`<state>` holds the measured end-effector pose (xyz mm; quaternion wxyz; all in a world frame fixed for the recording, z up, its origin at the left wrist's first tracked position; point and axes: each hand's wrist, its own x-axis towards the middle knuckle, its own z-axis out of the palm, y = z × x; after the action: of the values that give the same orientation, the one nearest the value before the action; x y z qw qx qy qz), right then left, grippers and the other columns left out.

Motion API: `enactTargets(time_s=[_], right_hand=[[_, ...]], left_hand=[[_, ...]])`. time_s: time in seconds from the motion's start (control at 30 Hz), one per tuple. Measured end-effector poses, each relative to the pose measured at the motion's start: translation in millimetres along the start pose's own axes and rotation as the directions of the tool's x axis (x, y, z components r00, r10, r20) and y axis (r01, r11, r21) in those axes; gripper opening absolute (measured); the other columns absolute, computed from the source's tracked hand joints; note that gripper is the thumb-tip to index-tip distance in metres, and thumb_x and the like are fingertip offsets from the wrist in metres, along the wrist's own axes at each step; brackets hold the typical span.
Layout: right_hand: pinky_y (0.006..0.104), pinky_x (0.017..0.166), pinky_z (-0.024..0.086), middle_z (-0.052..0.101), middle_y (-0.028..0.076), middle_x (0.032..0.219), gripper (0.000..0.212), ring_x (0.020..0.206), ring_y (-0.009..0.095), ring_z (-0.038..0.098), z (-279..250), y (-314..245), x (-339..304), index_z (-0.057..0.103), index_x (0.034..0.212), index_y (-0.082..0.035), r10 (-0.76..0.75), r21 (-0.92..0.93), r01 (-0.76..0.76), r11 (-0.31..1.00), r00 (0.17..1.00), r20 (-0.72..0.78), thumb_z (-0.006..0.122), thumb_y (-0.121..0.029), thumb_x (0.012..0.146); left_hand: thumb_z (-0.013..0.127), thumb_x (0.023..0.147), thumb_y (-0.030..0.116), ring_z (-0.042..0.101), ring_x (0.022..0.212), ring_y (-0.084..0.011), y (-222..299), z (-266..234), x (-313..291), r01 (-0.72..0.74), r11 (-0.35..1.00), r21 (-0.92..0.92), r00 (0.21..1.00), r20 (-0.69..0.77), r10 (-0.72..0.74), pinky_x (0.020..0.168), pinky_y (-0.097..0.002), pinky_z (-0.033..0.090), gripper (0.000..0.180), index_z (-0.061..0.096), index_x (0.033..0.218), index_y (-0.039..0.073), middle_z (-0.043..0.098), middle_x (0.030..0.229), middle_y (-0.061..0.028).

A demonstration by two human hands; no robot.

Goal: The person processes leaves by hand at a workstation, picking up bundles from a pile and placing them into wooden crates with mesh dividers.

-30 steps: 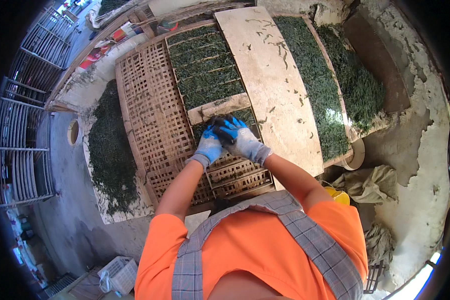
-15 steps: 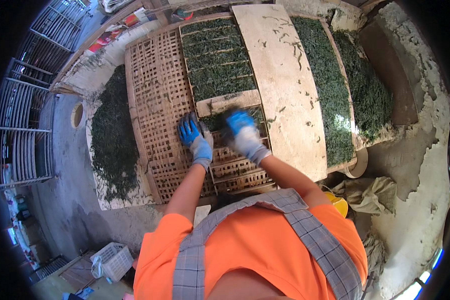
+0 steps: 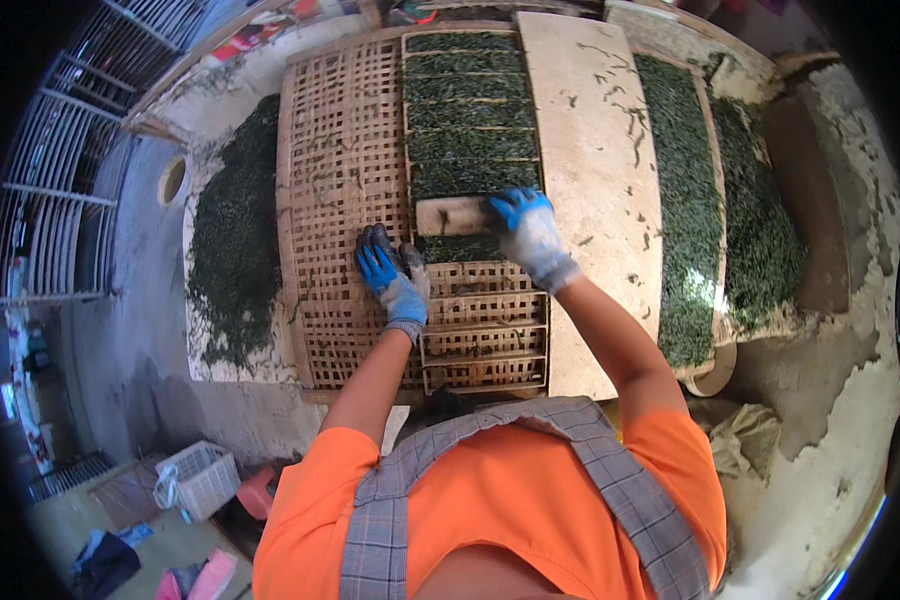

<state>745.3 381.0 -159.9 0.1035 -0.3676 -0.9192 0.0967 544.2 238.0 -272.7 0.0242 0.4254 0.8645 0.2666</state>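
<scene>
My left hand (image 3: pixel 392 280), in a blue and white glove with dark-stained fingertips, lies with fingers apart on a woven bamboo lattice (image 3: pixel 345 190), beside the left edge of a slatted frame (image 3: pixel 482 325). In a matching glove, my right hand (image 3: pixel 530 235) curls round the right end of a small wooden block (image 3: pixel 452 216), which lies across the frame. Fine dark green shreds (image 3: pixel 472 110) fill the frame's far compartments. More of them lie just on the near side of the block. The nearest compartments show bare lattice between the slats.
Right of the frame lies a pale board (image 3: pixel 595 180) with scattered shreds. Shred-covered beds (image 3: pixel 682 210) extend beyond it, and a dark green heap (image 3: pixel 235 240) lies at far left. Metal racks (image 3: pixel 65 190) line the left side; a white plastic crate (image 3: pixel 198 480) stands behind on the left.
My right hand has moved away from me, from the near compartment to the block's right end, and closed on it. My left hand stays on the lattice. The view has shifted slightly.
</scene>
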Motion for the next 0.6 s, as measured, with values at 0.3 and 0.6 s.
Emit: enactTargets(time_s=[0.3, 0.6], right_hand=[[0.0457, 0.084, 0.051, 0.068, 0.017, 0.102, 0.038, 0.093, 0.040, 0.062, 46, -4, -32, 0.070, 0.105, -0.010, -0.060, 0.302, 0.105, 0.948, 0.986, -0.153, 0.071, -0.011, 0.067], [0.0355, 0.082, 0.052, 0.070, 0.018, 0.100, 0.031, 0.091, 0.033, 0.068, 23, -111, 24, 0.069, 0.110, -0.002, 0.077, 0.330, 0.011, 0.944, 0.965, -0.252, 0.072, -0.013, 0.081]], left_hand=[[0.060, 0.089, 0.033, 0.050, 0.121, -0.0362, 17, -7, -8, -0.346, 0.913, 0.215, 0.915, 0.291, 0.279, 0.104, -0.0468, 0.041, 0.043, 0.060, 0.128, 0.015, 0.050, 0.136, -0.0166], [0.056, 0.094, 0.024, 0.053, 0.114, -0.0342, 5, -54, 15, -0.232, 0.869, -0.438, 0.878, 0.290, 0.381, 0.095, -0.0445, 0.046, 0.032, 0.059, 0.122, 0.010, 0.056, 0.126, -0.0170]])
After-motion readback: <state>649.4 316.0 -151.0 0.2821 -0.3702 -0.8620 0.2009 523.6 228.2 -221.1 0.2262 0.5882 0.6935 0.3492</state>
